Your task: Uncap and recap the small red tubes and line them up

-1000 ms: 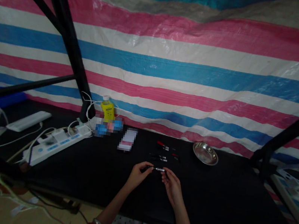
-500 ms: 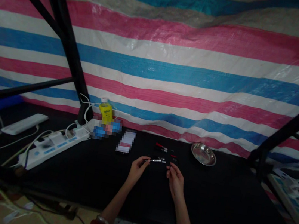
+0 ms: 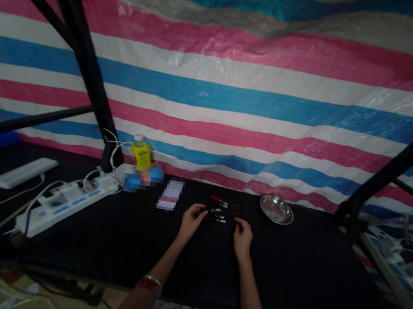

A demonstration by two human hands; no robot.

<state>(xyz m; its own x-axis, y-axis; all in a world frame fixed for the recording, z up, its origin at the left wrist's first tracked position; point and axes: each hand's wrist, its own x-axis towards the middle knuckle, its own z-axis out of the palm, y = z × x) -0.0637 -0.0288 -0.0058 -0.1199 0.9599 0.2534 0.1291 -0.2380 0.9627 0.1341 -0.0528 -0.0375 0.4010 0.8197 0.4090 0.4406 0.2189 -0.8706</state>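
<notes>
My left hand (image 3: 192, 220) is over the middle of the black table, its fingers pinched on a slim dark pen-like piece with a silvery part (image 3: 215, 210). Just below that piece, another dark and silver item (image 3: 219, 220) lies on the table. My right hand (image 3: 242, 236) is to the right, thumb and fingertips closed together; anything between them is too small to make out. Beyond the hands lie a red and silver pen-like item (image 3: 218, 200) and a small red piece (image 3: 235, 213).
A round metal dish (image 3: 276, 210) stands at the back right. Left of the hands are a phone (image 3: 171, 195), a yellow bottle (image 3: 141, 153) and a white power strip (image 3: 65, 205) with cables. Black frame posts rise at both sides.
The view has shifted slightly. My left hand has lifted its piece a little away from the item below, and my right hand has moved slightly away from the pieces, its fingers more curled.
</notes>
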